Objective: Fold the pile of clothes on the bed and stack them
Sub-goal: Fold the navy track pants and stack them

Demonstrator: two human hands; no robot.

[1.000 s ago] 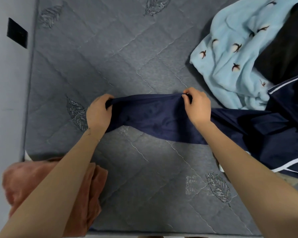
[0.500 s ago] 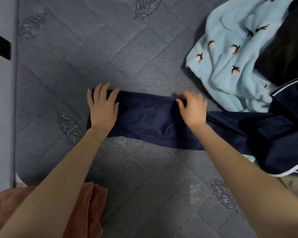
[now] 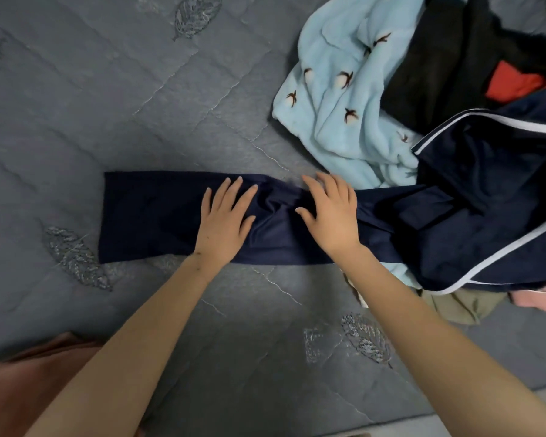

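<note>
Forearms reach up from the bottom edge, beside a rust cloth (image 3: 19,389) cut off at lower left. Mid-frame, the left hand (image 3: 223,220) and right hand (image 3: 330,216) now press flat, fingers spread, on the navy garment (image 3: 145,216); earlier the right pinched its edge. The garment's right end disappears into the pile (image 3: 334,105) at upper right.

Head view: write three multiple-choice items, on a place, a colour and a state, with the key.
1. Where is the light blue fleece? A) upper right of the picture B) lower left C) under the left arm
2. What colour is the long flat garment? A) red B) navy C) olive
3. How do the left hand and right hand lie? A) pinching lifted cloth B) off the bed C) flat on the garment
Key: A, it shows at upper right; B, the garment is dark blue; C, straight spread fingers rest on it.
</note>
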